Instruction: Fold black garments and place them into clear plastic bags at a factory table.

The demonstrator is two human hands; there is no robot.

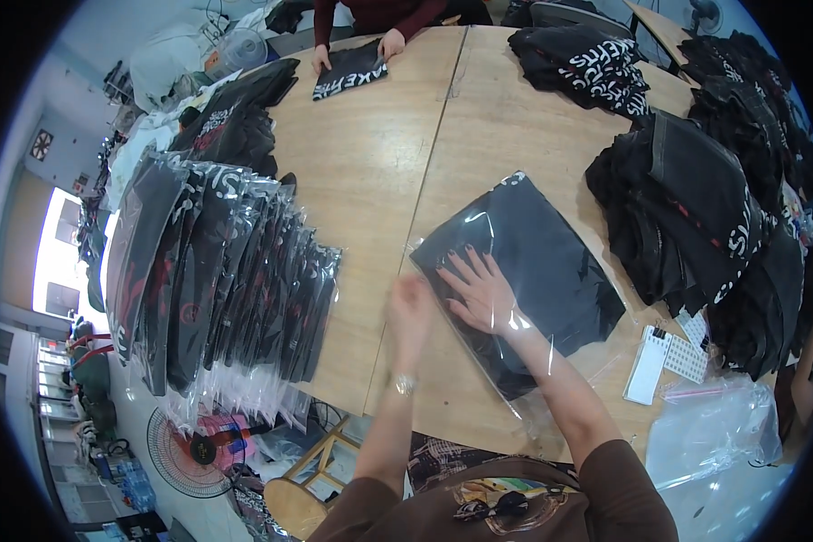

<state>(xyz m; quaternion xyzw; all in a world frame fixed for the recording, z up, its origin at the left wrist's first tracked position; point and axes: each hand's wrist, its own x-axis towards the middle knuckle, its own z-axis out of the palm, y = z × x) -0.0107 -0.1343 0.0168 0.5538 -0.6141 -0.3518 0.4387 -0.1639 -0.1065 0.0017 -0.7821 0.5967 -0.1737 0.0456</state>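
A folded black garment in a clear plastic bag (pixel 551 244) lies slanted on the wooden table in front of me. My right hand (pixel 483 294) rests flat on it with the fingers spread. Beside the bag's left edge is my left hand (pixel 411 307), its fingers smeared by motion. Whether it touches the plastic cannot be made out. Left of it stands a long row of bagged black garments (pixel 230 271), packed upright against each other.
Piles of black garments (pixel 668 208) line the table's right side. Near them lie white tag cards (pixel 646 366) and empty clear bags (pixel 714 434). Across the table, another person's hands (pixel 391 43) handle a black garment (pixel 350 70). A floor fan (pixel 190 452) and wooden stool (pixel 296 508) stand below.
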